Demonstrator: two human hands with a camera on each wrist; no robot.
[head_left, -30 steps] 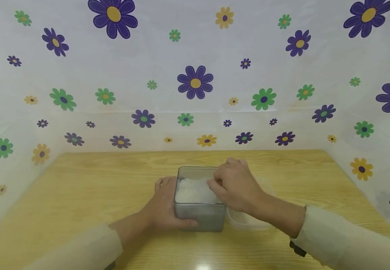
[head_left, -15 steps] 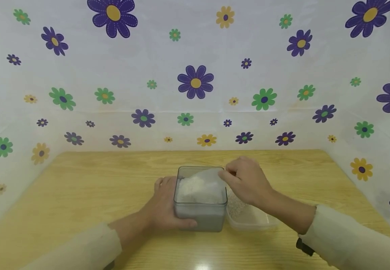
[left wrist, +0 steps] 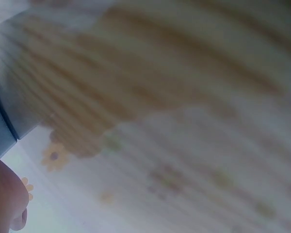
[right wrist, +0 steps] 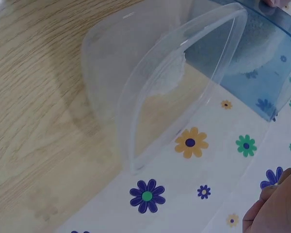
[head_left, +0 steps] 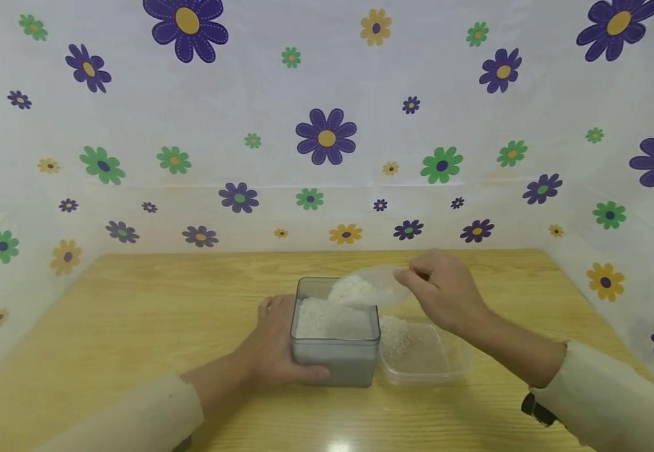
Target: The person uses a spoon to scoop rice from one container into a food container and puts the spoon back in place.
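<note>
In the head view a grey see-through bin [head_left: 335, 365] stands on the table, filled high with white grains [head_left: 312, 320] that look like rice. My left hand [head_left: 272, 344] grips its left side, thumb across the front and fingers toward the back. Above the bin's right rim, my right hand [head_left: 445, 294] pinches a translucent scoop [head_left: 387, 279] by its right end. A heap of the white grains [head_left: 352, 291] lies on the scoop. Right beside the bin is a clear plastic box [head_left: 428, 378], with a smaller pile [head_left: 394, 339] at its left end.
The light wooden table [head_left: 163, 301] carries both containers near its middle. A white flowered sheet [head_left: 327, 75] rises behind the table and along both sides. In the right wrist view the clear box [right wrist: 102, 63] appears close beside the bluish-looking bin [right wrist: 252, 82].
My right hand has drawn right and up, lifting the loaded scoop out of the grains in the bin to over its right rim. The left hand stays put.
</note>
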